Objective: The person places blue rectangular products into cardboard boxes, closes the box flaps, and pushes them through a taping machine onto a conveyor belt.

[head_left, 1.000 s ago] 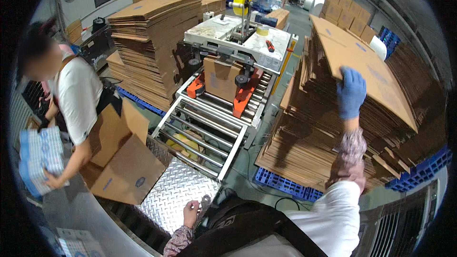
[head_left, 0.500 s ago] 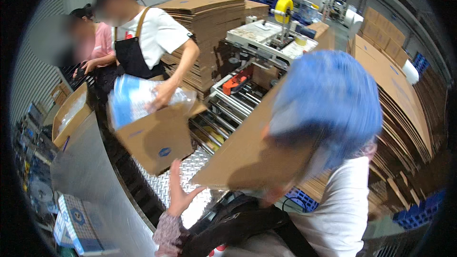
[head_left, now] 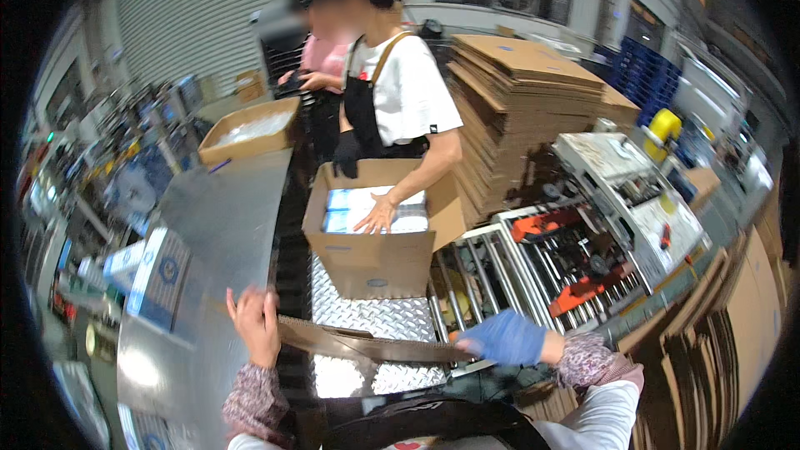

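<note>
My right hand (head_left: 508, 338), in a blue glove, is closed on the right end of a brown cardboard carton (head_left: 408, 350). The carton shows as a narrow strip, seen nearly edge-on. At its left end my bare left hand (head_left: 254, 325) is raised with fingers stretched upward, slightly blurred; whether its palm touches the cardboard I cannot tell. Beyond it stands an open carton (head_left: 367, 262) with blue and white packages (head_left: 342, 210) inside. A co-worker's bare hand (head_left: 379, 212) lies flat on those packages, and their other hand (head_left: 346, 154) wears a black glove.
A metal table (head_left: 225, 217) on the left holds blue-and-white packs (head_left: 162, 275) and an open box (head_left: 250, 129). A tread plate (head_left: 367, 317) lies below the cartons. Right of it are a roller conveyor (head_left: 500, 267), a taping machine (head_left: 633, 192) and stacked flat cardboard (head_left: 533, 92). A second person stands behind the co-worker.
My view has swung left. The carton in my right hand has gone from a tilted broad face to a low, edge-on strip. The co-worker's packages now sit inside the open carton.
</note>
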The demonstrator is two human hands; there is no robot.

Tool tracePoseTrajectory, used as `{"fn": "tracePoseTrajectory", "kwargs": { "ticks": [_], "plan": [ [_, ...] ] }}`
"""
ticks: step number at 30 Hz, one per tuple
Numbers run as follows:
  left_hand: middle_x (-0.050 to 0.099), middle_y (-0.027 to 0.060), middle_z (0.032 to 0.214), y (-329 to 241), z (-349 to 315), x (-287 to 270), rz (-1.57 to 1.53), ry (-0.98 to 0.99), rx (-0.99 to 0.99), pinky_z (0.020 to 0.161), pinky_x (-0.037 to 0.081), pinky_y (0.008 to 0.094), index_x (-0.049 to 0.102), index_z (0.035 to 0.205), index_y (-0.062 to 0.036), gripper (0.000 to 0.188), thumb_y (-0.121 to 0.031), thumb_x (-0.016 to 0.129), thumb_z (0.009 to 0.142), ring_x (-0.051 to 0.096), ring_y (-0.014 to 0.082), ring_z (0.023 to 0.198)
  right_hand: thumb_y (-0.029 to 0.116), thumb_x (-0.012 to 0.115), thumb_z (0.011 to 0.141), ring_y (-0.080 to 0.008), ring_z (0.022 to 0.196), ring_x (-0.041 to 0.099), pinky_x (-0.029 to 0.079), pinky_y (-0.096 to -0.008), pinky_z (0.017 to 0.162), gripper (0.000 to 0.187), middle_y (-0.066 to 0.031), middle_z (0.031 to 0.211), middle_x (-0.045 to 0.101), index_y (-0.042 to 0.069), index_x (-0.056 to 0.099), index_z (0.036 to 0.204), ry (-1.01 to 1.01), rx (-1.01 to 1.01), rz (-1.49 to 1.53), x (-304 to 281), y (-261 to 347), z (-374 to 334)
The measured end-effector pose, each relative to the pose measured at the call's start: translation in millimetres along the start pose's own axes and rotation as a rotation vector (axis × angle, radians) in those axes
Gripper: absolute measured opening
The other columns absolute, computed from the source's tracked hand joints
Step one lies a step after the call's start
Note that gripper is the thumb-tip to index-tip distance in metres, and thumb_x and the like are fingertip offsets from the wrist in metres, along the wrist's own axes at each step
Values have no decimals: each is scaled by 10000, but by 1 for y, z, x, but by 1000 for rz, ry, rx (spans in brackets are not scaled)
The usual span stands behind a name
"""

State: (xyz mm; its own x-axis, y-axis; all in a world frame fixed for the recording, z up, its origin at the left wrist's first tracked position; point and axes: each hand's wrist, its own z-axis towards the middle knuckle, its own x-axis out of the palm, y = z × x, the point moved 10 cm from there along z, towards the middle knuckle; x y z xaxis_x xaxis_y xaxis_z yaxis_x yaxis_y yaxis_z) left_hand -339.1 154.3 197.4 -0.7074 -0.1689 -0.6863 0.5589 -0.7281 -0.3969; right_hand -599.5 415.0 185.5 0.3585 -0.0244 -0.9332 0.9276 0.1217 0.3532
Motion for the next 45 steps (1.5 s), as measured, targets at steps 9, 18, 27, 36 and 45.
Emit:
{"fn": "tracePoseTrajectory", "kwargs": {
  "ticks": [9,18,27,36,45],
  "plan": [
    [294,171,1433,45,-78,9,-857,-320,-823,666,474,276,66,1517,-160,903,-149,663,840,512,135,806,436,501,932,-331,867,657,522,-388,788,479,-191,936,673,94,565,1261,72,-25,258,-4,-53,44],
    [273,234,1483,9,7,-12,-367,714,-192,740,522,368,110,1499,-70,896,34,554,728,568,317,994,145,546,863,-292,426,568,455,-411,406,622,-155,516,542,93,305,1434,-232,-4,37,-53,-12,78],
    [47,360,1478,-30,-131,64,-312,1860,49,1142,209,418,123,1456,52,1056,-773,331,831,205,457,1366,293,527,879,-356,791,653,513,-448,678,413,-193,845,665,77,538,1230,72,86,144,189,14,192],
    [604,170,1037,-18,-59,152,-232,700,537,832,449,416,573,1160,-3,473,-390,592,888,563,321,950,316,621,844,-321,945,595,481,-410,798,424,-184,1012,604,52,537,1165,-218,306,-155,-7,-18,241],
    [613,127,942,35,17,53,-611,-101,1,684,492,341,631,990,-44,185,-123,621,823,597,258,787,234,571,864,-294,1130,544,439,-417,943,314,-96,1213,589,119,602,1154,-322,51,-117,90,-55,93]
  ]
}}
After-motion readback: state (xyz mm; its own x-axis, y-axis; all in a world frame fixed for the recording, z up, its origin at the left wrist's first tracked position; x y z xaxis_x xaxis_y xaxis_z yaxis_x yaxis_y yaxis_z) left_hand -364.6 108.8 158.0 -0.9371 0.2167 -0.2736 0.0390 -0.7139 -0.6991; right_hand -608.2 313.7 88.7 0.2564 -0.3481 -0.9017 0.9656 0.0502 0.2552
